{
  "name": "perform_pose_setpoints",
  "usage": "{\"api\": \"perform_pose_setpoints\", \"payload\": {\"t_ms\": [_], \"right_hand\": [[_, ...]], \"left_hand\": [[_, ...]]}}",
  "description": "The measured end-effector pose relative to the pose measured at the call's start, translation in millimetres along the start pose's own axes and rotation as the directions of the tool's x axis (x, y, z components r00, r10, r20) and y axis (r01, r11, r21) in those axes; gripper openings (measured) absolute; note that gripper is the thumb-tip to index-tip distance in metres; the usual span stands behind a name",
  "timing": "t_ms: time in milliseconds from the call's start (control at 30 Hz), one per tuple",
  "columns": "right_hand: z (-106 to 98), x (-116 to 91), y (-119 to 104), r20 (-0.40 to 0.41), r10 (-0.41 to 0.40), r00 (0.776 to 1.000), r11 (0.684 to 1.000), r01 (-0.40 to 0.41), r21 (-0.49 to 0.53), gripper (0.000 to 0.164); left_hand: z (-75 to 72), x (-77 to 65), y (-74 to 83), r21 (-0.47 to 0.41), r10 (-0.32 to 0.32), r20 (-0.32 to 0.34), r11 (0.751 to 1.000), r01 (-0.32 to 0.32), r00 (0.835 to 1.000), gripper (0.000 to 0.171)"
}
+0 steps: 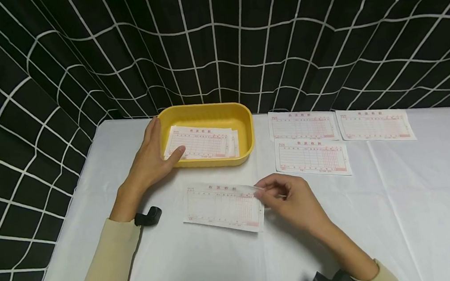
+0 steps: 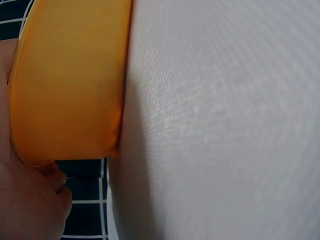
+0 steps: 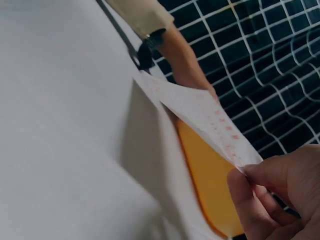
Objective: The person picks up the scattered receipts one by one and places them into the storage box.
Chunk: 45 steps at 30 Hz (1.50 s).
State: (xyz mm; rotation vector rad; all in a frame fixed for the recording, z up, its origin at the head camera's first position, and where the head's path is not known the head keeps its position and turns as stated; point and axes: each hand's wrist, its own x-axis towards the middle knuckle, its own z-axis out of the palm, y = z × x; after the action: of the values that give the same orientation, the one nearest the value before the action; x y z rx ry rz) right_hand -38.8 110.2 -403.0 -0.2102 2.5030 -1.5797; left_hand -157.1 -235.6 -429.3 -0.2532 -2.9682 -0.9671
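Note:
My right hand (image 1: 290,199) pinches the right edge of a white receipt slip (image 1: 219,208) printed in red, between thumb and fingertips. In the right wrist view, the slip (image 3: 200,107) is raised at a slant, with its shadow on the cloth below. My left hand (image 1: 146,160) holds the left end of a yellow plastic basin (image 1: 247,149), the thumb over its front rim and the fingers along the outer side. Inside the basin lie several similar receipt slips (image 1: 197,140), overlapping. The left wrist view shows the basin's outer wall (image 2: 70,85) close up, with the hand against it.
Three more receipt slips lie flat right of the basin: one at the back (image 1: 303,125), one in front of it (image 1: 312,156), one farther right (image 1: 375,125). A white cloth (image 1: 416,213) covers the table. Black fabric with a white grid (image 1: 216,38) hangs behind and at the left.

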Motion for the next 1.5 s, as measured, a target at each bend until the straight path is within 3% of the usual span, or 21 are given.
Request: {"api": "perform_pose_setpoints", "payload": {"t_ms": [333, 700, 1100, 1367, 1500], "right_hand": [[-30, 28, -15, -0.034, 0.032, 0.999, 0.997, -0.030, 0.064, 0.016], [-53, 71, -27, -0.126, -0.009, 0.992, 0.998, 0.017, 0.061, 0.021], [-42, 128, -44, -0.141, -0.011, 0.990, 1.000, 0.012, 0.007, 0.014], [-31, 146, -48, -0.111, -0.077, 0.991, 0.987, 0.061, -0.147, 0.014], [-26, 151, -49, -0.099, -0.114, 0.989, 0.980, 0.096, -0.175, 0.012]], "left_hand": [[-0.4, -0.6, -1.5, 0.010, -0.001, -0.009, 1.000, 0.001, 1.000, 0.103], [0.0, 0.1, -1.3, 0.009, -0.011, 0.004, 1.000, 0.011, 1.000, 0.105], [2.4, 2.0, -1.6, 0.010, -0.019, 0.009, 1.000, 0.019, 1.000, 0.106], [2.0, 1.4, -2.2, 0.009, -0.008, 0.008, 1.000, 0.007, 1.000, 0.105], [0.8, 0.5, -1.7, 0.008, 0.003, 0.002, 1.000, -0.003, 1.000, 0.104]]}}
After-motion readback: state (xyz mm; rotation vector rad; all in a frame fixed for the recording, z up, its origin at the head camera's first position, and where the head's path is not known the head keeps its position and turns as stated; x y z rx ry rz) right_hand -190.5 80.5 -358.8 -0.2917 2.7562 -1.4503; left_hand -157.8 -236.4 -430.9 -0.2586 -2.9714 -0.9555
